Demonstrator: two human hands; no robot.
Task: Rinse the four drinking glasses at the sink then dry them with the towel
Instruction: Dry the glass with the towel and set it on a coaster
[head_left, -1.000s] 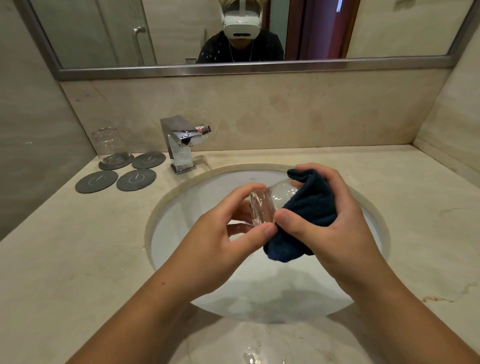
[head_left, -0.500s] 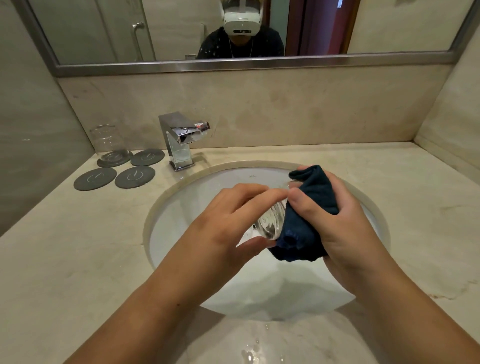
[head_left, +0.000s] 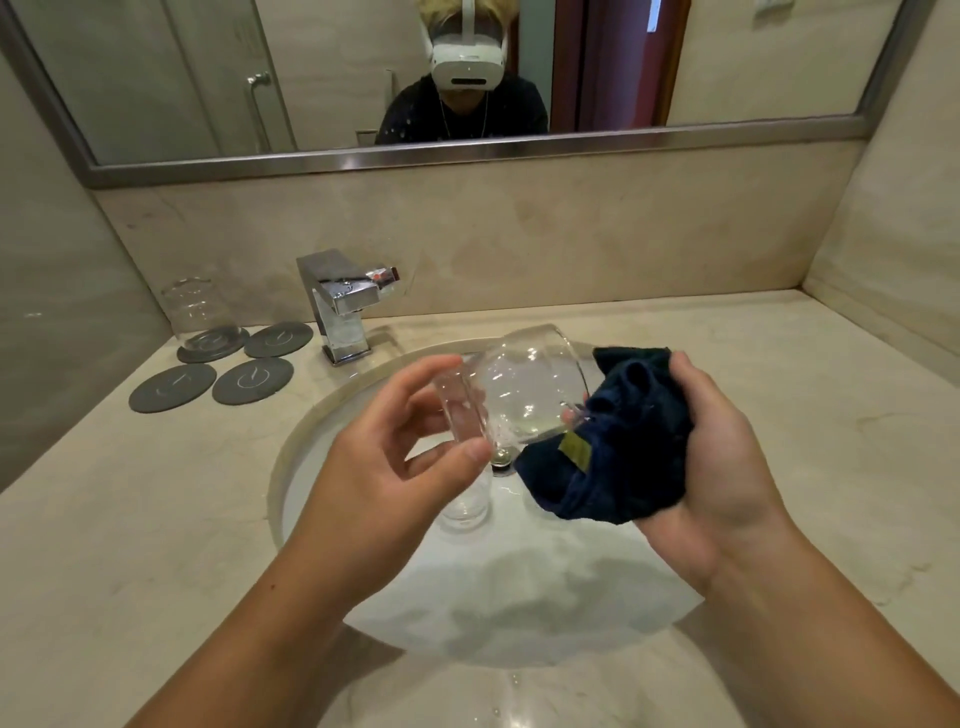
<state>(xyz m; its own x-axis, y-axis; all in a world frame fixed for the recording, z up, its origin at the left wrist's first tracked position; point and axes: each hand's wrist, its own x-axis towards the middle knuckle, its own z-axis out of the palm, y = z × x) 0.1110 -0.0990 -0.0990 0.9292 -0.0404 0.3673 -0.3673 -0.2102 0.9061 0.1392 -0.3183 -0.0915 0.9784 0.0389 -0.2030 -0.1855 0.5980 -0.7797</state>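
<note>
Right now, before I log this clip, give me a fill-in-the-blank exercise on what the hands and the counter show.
1. The left hand holds a clear glass on its side above the ____.
2. The right hand grips a dark blue ____.
3. Of the four grey coasters, ____ has a standing glass on it.
Missing words: sink; towel; one.

We held a clear glass (head_left: 524, 395) on its side above the sink (head_left: 311, 457), mouth touching the bunched dark-blue towel (head_left: 628, 447). A second glass (head_left: 464, 512) stood in the basin, a third glass (head_left: 195, 312) far left.
</note>
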